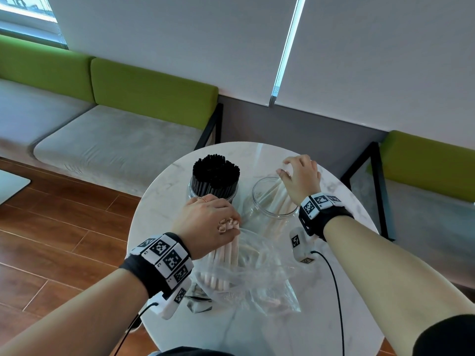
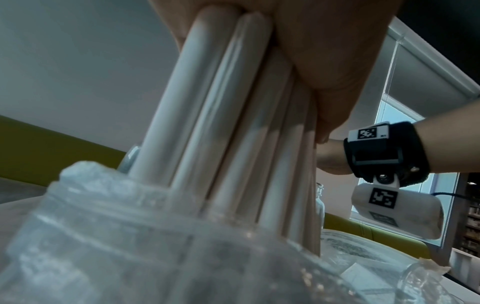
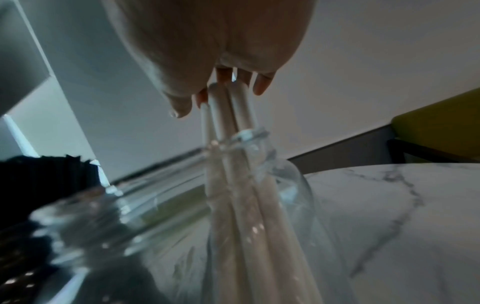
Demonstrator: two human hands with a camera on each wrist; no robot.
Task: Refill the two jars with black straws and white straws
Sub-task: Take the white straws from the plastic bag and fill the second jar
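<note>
White straws clenched in the left hand could snag the plastic bag, while the right hand, pinching a few straws, could tip the right jar.

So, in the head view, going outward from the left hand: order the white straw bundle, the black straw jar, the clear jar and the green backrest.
1. White straw bundle: gripped by the left hand.
2. Black straw jar: just behind it.
3. Clear jar: to its right, under the right hand.
4. Green backrest: far behind.
</note>
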